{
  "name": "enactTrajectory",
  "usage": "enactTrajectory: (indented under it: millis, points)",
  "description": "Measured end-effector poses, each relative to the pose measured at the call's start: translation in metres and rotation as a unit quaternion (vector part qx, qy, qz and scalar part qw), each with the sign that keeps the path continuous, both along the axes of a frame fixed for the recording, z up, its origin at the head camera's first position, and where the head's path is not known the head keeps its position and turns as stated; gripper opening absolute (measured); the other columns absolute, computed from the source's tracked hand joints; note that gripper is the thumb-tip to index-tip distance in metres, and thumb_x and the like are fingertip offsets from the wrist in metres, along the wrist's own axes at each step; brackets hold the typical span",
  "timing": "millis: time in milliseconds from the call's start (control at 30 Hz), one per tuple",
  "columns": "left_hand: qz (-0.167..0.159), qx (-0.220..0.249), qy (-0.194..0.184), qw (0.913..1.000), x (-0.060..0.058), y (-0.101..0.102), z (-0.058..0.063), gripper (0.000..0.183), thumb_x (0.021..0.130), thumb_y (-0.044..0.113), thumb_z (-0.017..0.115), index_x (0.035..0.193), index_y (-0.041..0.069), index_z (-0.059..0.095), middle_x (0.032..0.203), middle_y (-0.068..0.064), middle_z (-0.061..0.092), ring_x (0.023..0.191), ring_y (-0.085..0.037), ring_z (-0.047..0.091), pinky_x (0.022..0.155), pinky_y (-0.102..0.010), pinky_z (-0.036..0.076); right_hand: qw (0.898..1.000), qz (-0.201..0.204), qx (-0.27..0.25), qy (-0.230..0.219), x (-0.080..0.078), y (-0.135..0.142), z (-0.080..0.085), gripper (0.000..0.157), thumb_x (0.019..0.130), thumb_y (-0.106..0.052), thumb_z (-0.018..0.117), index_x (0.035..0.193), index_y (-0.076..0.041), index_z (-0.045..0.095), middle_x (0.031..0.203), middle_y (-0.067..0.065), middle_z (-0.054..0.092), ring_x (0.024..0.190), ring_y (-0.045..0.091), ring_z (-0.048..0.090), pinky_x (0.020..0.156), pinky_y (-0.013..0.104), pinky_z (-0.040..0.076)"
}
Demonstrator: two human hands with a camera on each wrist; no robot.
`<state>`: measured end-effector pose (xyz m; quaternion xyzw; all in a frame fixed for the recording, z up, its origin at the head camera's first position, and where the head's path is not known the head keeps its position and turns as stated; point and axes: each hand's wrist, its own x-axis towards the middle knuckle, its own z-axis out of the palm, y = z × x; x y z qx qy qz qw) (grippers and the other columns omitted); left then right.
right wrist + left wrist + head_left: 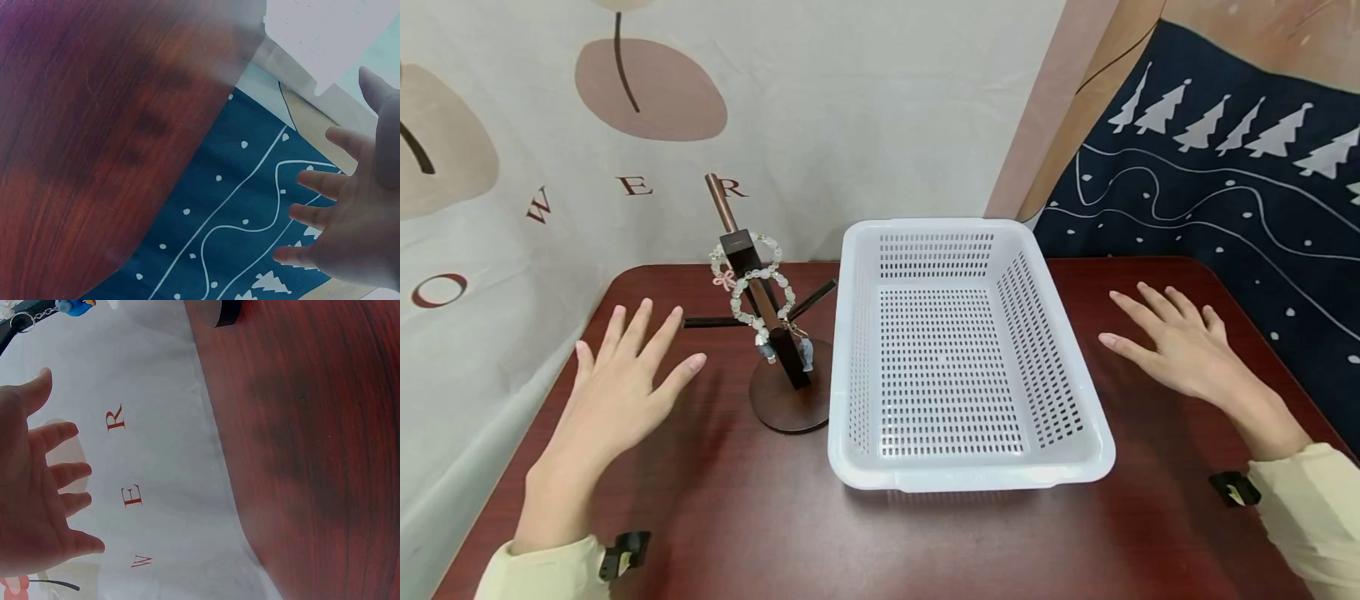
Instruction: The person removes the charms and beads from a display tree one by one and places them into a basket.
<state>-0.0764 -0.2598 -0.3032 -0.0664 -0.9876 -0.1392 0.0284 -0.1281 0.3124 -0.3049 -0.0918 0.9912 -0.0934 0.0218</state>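
The left hand (617, 392) is spread wide over the red-brown wood-grain table (970, 542), fingers fanned and thumb out, with nothing in its grasp; the right hand (1180, 342) is likewise spread wide and holds nothing. Taking the white perforated plastic basket (951, 367) as the middle of the dial, the left hand lies at about 9 o'clock and the right at 3 o'clock, both apart from its rim. Between the left hand and the basket, also at 9 o'clock, is a dark wooden jewellery stand (790, 358) with a round base and crossarms, one arm's tip near the left fingertips. On it hang a front pale beaded bracelet (737, 304), a second bracelet (772, 246) toward 11 o'clock from the first, with a pink bow charm (724, 280), and a blue-grey charm (807, 354) at about 5 o'clock from the front one. Pale yellow cuffs show at 8 o'clock, the left sleeve (550, 575), and at 4 o'clock, the right sleeve (1311, 508). Beyond the table, a white printed cloth (865, 125) hangs at 11 o'clock and a navy fir-tree cloth (1210, 192) at 2 o'clock
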Motion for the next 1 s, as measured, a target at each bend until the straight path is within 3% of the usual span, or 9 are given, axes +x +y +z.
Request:
enactTrajectory:
  millis: [167,333,533,600,700,833,900,1000]
  points:
    - [-0.004,0.027,0.026,0.9993,0.000,0.000,0.003,0.064,0.095,0.043,0.042,0.146,0.010,0.021,0.148,-0.024,0.011,0.136,-0.035,-0.007,0.097,-0.064,-0.009,1.000,0.017,-0.005,-0.005,-0.002,0.000,0.009,0.071,0.088,-0.051,0.050,0.140,-0.006,0.033,0.139,0.031,0.025,0.125,0.052,0.017,0.089,0.070,0.012]
    - [0.002,0.074,0.059,0.9955,0.002,0.003,0.009,0.059,0.094,0.035,0.049,0.141,0.004,0.032,0.142,-0.025,0.026,0.134,-0.040,0.014,0.100,-0.061,0.011,0.998,0.037,-0.039,-0.017,-0.006,-0.002,0.023,0.068,0.088,-0.045,0.055,0.136,-0.001,0.036,0.135,0.031,0.033,0.120,0.050,0.028,0.090,0.068,0.022]
    - [0.012,0.120,0.100,0.9876,0.005,0.010,0.017,0.050,0.090,0.027,0.057,0.132,0.003,0.046,0.128,-0.024,0.046,0.118,-0.043,0.040,0.092,-0.056,0.028,0.993,0.066,-0.095,-0.001,-0.012,-0.010,0.038,0.053,0.089,-0.031,0.059,0.130,0.000,0.045,0.122,0.027,0.050,0.108,0.040,0.047,0.085,0.059,0.037]
    - [0.015,0.133,0.119,0.9839,0.007,0.014,0.020,0.046,0.088,0.025,0.061,0.129,0.005,0.051,0.122,-0.020,0.053,0.114,-0.037,0.046,0.089,-0.049,0.032,0.991,0.075,-0.110,0.008,-0.014,-0.013,0.042,0.047,0.090,-0.026,0.059,0.128,-0.001,0.048,0.116,0.024,0.055,0.101,0.037,0.053,0.081,0.054,0.043]
    - [0.015,0.151,0.149,0.9772,0.009,0.018,0.023,0.042,0.086,0.020,0.064,0.125,0.008,0.056,0.110,-0.014,0.062,0.103,-0.018,0.053,0.083,-0.032,0.035,0.988,0.082,-0.127,0.014,-0.018,-0.021,0.049,0.042,0.089,-0.024,0.060,0.126,-0.004,0.052,0.111,0.019,0.060,0.095,0.031,0.057,0.077,0.033,0.049]
    - [0.011,0.185,0.173,0.9672,0.012,0.024,0.029,0.035,0.083,0.014,0.067,0.118,0.011,0.062,0.094,0.001,0.067,0.086,0.008,0.050,0.070,-0.015,0.032,0.985,0.082,-0.148,0.008,-0.022,-0.035,0.056,0.040,0.089,-0.025,0.060,0.125,-0.009,0.054,0.108,0.012,0.062,0.093,0.026,0.058,0.068,0.011,0.041]
    - [0.004,0.211,0.175,0.9617,0.013,0.027,0.032,0.033,0.082,0.010,0.068,0.115,0.012,0.064,0.089,0.012,0.066,0.082,0.013,0.051,0.068,-0.010,0.035,0.983,0.088,-0.162,-0.002,-0.023,-0.042,0.059,0.040,0.090,-0.024,0.060,0.126,-0.010,0.053,0.108,0.011,0.062,0.095,0.026,0.058,0.073,0.015,0.043]
    - [0.000,0.246,0.174,0.9534,0.014,0.032,0.037,0.031,0.081,0.007,0.069,0.111,0.012,0.066,0.084,0.025,0.062,0.075,0.012,0.055,0.067,-0.007,0.038,0.976,0.105,-0.190,-0.021,-0.027,-0.051,0.062,0.040,0.090,-0.022,0.059,0.127,-0.008,0.052,0.111,0.014,0.061,0.098,0.030,0.058,0.081,0.033,0.047]
